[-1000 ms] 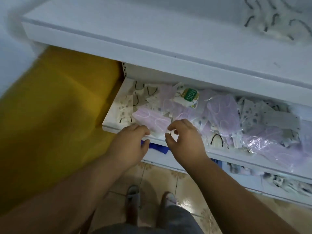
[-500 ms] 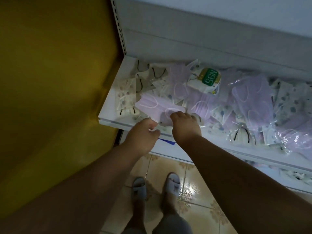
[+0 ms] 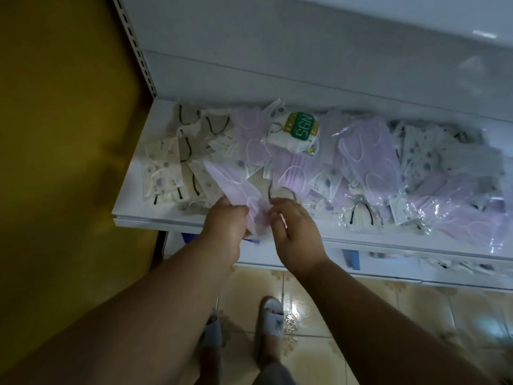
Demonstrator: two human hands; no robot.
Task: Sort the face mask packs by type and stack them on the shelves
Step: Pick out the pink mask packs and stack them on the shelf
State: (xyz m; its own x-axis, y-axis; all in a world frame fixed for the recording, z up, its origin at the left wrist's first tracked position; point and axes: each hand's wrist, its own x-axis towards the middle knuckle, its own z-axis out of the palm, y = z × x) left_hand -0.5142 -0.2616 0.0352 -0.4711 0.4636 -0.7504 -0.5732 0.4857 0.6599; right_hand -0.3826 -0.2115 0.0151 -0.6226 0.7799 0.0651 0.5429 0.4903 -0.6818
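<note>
Pinching a lilac mask pack (image 3: 236, 190), left hand (image 3: 225, 226) and right hand (image 3: 295, 234) lift it tilted.

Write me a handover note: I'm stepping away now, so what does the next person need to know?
Left hand: grip shut on a lilac pack at the shelf front edge.
Right hand: fingers at the same pack's near end; whether its grip is closed is unclear.
Shelf: lilac, patterned and black-loop packs all mixed, one N95 pack on top.
Done: no sorted stacks visible.
Left: nearly all sorting and stacking.
</note>
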